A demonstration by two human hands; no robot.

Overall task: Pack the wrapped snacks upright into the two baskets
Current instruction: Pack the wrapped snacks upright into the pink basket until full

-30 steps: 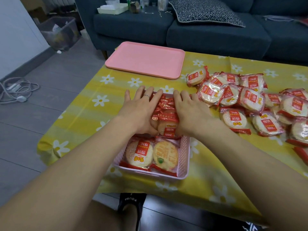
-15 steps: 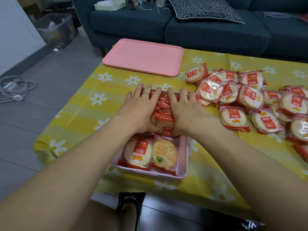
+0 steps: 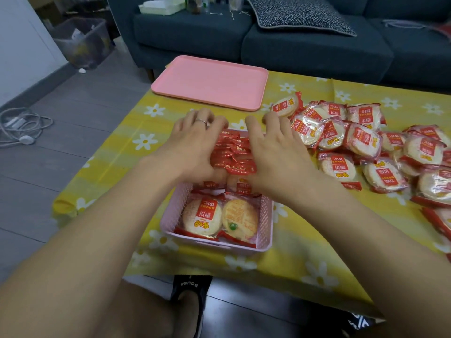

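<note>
Hands at centre frame: my left hand (image 3: 195,145) and right hand (image 3: 275,152) flank a row of snacks (image 3: 231,154) standing on edge in the far half of a pink basket (image 3: 266,215). Fingers on both curl slightly over the red wrapper tops, pressing the row from either side; I cannot tell whether either truly grips a packet. A ring (image 3: 201,121) shows on the left. Two packets (image 3: 219,217) lie flat in the basket's near half. Loose snacks (image 3: 366,147) sprawl at right of frame on the yellow cloth (image 3: 117,152). A pink tray (image 3: 210,81) sits above centre, a sofa (image 3: 292,45) behind it.
</note>
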